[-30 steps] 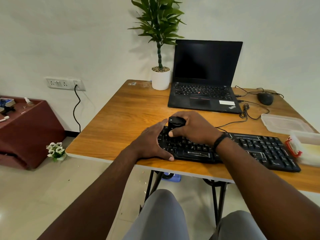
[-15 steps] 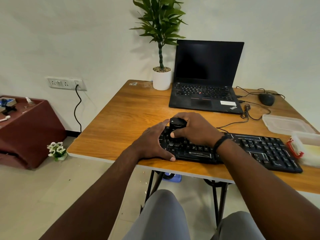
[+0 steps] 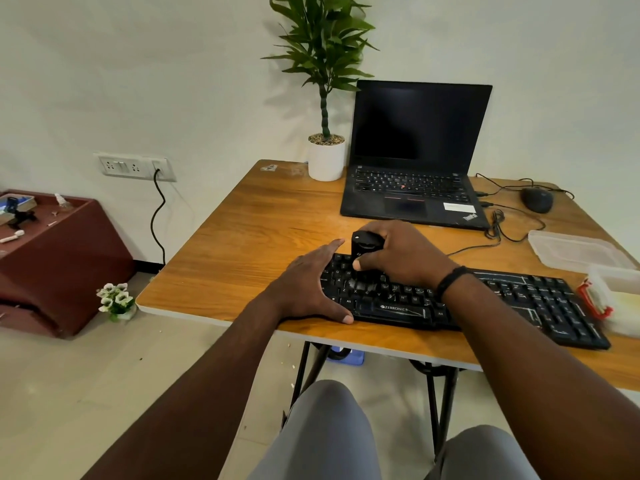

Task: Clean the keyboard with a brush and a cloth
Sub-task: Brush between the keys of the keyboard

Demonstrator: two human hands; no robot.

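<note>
Place: small home office or study corner.
Work gear: wooden table (image 3: pixel 263 237) with laptop (image 3: pixel 415 157), keyboard (image 3: pixel 519 299), mouse (image 3: pixel 536 199).
Homely signs: potted plant (image 3: pixel 323 98), wall sockets (image 3: pixel 135 167), tiled floor (image 3: pixel 86 393), maroon cabinet (image 3: pixel 62 265).

right hand (image 3: pixel 401 252) grips brush (image 3: pixel 365 245) on keyboard (image 3: pixel 519 299) | left hand (image 3: pixel 308 285) steadies keyboard's left end

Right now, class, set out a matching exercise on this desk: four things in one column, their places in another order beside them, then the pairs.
Things:
1. brush
2. mouse
3. potted plant
4. left hand

Places:
A. left of the laptop
B. at the keyboard's left end
C. gripped in the right hand
D. right of the laptop

Pairs: 1-C, 2-D, 3-A, 4-B
</note>
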